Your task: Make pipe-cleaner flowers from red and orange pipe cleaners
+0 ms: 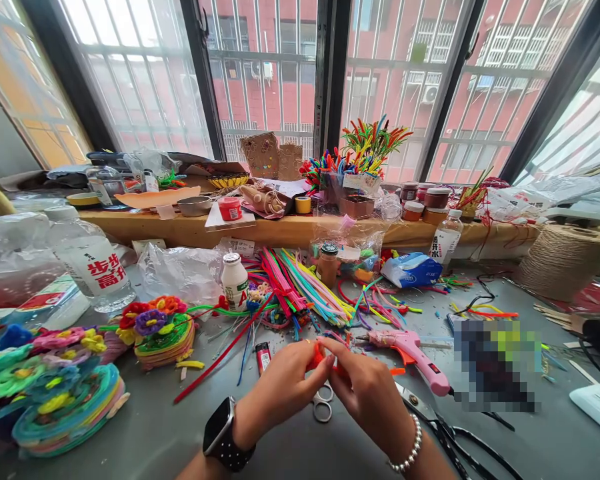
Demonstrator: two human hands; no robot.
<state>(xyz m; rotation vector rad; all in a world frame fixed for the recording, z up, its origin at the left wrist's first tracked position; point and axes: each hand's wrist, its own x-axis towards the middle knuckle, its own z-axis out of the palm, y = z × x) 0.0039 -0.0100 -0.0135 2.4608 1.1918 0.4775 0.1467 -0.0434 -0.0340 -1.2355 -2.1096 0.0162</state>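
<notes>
Left hand (291, 375) and right hand (369, 381) pinch a small orange-red piece (316, 359) near centre, partly hidden by fingers; pink glue gun (416, 353) lies just beyond right knuckles, so a careless outward swing could knock it, or burn skin if hot.

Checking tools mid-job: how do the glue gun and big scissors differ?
The glue gun is pink; the big scissors have black handles. The glue gun shows almost whole, but the right hand partly hides the big scissors. Both lie on the table near that hand.
</notes>
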